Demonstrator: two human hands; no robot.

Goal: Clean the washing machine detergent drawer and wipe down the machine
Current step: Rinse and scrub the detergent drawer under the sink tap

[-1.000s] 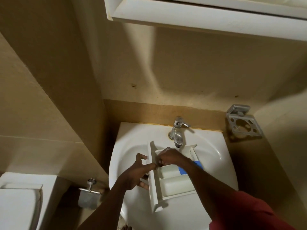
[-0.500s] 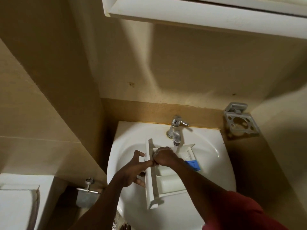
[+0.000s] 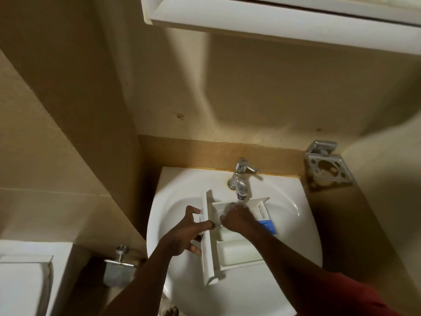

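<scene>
- Detergent drawer (image 3: 239, 252): white; located in the bowl of the sink (image 3: 173, 195); open side up; front panel (image 3: 208, 261) on the left; rear end directly beneath the faucet (image 3: 240, 179); blue insert (image 3: 267, 225) at the right side of the drawer.
- Left hand (image 3: 185, 234): grips the front panel from the outer side; thumb lies across the top edge of the panel; remaining fingers are spread and bent round the outer face.
- Right hand (image 3: 237, 221): placed inside the rear compartment of the drawer, just below the faucet spout; fingers are bent downward into the compartment; whether they hold anything cannot be told; the area at the spout is blurred.
- Red sleeve (image 3: 341, 297): covers the right upper arm.
- Surroundings: chrome holder (image 3: 328, 169) on the wall right of the sink; chrome fitting (image 3: 118, 263) low on the wall left of the sink; white toilet tank (image 3: 22, 283) at far left; white cabinet (image 3: 273, 19) overhead.
</scene>
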